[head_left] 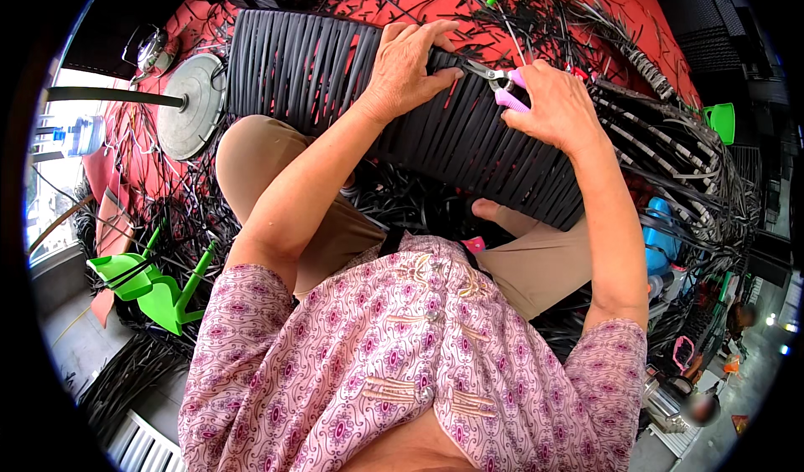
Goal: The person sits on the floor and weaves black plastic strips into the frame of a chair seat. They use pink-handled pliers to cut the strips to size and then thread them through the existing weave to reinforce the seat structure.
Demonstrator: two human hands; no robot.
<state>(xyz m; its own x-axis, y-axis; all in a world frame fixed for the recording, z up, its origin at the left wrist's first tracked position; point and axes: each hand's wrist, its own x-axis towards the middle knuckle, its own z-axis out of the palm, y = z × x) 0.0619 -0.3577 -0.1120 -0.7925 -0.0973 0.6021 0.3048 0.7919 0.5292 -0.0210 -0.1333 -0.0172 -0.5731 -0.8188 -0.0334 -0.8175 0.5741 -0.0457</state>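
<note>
Your right hand (554, 103) grasps pink-handled clippers (502, 83) at the black panel (435, 137); your left hand (404, 66) touches it; I cannot tell its grip.

Beyond the fingers (442, 80) we see a red floor covering (624, 3). Well to their left, bright light fills a window (43, 212); below it we find grey floor tiles (60, 306) and white slats (144, 448). Far right of the fingers, we notice dark woven panelling (699, 32) and small light spots (785, 350).
</note>
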